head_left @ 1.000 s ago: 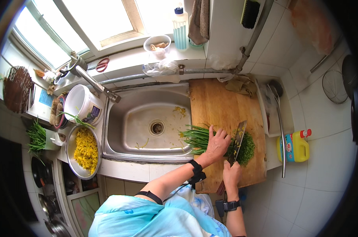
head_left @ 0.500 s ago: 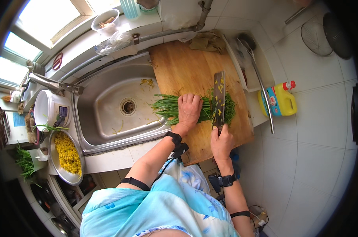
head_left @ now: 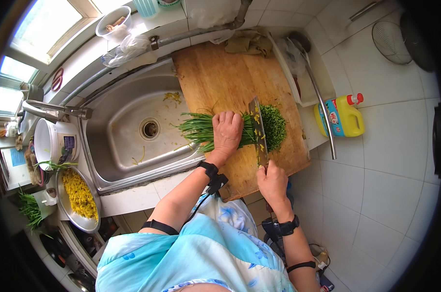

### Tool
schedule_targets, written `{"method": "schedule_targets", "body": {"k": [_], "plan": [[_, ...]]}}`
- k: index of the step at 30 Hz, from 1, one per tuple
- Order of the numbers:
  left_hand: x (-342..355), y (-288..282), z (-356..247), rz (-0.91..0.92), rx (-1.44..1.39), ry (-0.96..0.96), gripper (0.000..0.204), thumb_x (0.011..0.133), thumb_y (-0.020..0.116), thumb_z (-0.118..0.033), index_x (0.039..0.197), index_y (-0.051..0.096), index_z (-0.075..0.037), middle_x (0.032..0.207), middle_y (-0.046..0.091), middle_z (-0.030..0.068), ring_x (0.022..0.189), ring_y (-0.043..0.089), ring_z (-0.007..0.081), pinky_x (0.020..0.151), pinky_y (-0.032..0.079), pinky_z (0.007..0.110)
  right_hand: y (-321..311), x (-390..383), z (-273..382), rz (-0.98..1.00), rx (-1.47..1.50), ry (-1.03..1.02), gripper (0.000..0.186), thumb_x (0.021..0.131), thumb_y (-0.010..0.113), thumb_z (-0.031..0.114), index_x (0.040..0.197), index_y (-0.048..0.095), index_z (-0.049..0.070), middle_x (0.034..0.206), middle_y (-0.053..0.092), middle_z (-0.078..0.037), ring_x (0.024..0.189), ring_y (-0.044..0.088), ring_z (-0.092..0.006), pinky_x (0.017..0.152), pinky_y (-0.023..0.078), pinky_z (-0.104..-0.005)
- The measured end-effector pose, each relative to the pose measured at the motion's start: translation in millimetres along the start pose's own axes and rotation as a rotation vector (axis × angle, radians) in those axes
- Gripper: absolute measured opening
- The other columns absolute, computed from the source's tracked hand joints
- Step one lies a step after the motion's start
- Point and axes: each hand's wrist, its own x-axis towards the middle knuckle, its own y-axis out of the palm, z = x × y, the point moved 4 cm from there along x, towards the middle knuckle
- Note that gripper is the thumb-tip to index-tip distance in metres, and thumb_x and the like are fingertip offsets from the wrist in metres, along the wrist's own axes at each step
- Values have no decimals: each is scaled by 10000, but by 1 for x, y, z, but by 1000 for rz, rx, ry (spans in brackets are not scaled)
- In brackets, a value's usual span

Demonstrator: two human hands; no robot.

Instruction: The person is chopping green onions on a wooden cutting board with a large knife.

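My left hand [head_left: 228, 130] presses down on a bundle of long green chives [head_left: 197, 129], its fingers curled over the stalks. The bundle lies across a wooden cutting board [head_left: 213, 73], and its left ends stick out over the sink. In my closed right hand [head_left: 273, 184] is the handle of a cleaver [head_left: 260, 138]. Yellow bits cling to its blade, which stands nearly edge-down at the right end of the bundle. Right of the blade lies a heap of finely chopped chives [head_left: 273, 127].
A steel sink [head_left: 121, 114] with yellow scraps adjoins the board. To the left are a white bucket [head_left: 46, 141] and a metal bowl [head_left: 96, 214] of chopped yellow food [head_left: 79, 194]. Right of the board stands a yellow jug [head_left: 349, 119]. A folded cloth [head_left: 249, 43] lies at the board's far edge.
The cleaver has turned from showing its broad side to a steeper, more edge-on angle against the bundle. More of the chopped heap shows. The whole view has shifted slightly.
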Motion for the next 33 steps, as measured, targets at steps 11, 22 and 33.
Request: {"method": "schedule_targets", "body": {"k": [11,22,33], "plan": [[6,-2,-2,-2,-14,42,128,837,653,-105,851,527,-91,872,547,85,877,539,290,840,400,420,28,39,3,-159,45,-18,173,861,574,175,822,594,8,677,646,-235,643,642,-435,593,506,-531],[0,1,0,-12,-13,22,144,820,666,-104,842,524,-93,860,547,84,883,546,286,841,402,424,0,-6,3,-61,25,3,176,844,603,150,739,579,11,627,614,-242,619,626,-437,569,486,-523],[1,-1,-4,16,-30,35,130,823,656,-93,833,526,-90,853,547,85,882,546,290,842,401,421,31,34,-1,-119,5,33,191,867,584,181,802,580,1,704,650,-232,667,638,-449,593,497,-541]]}}
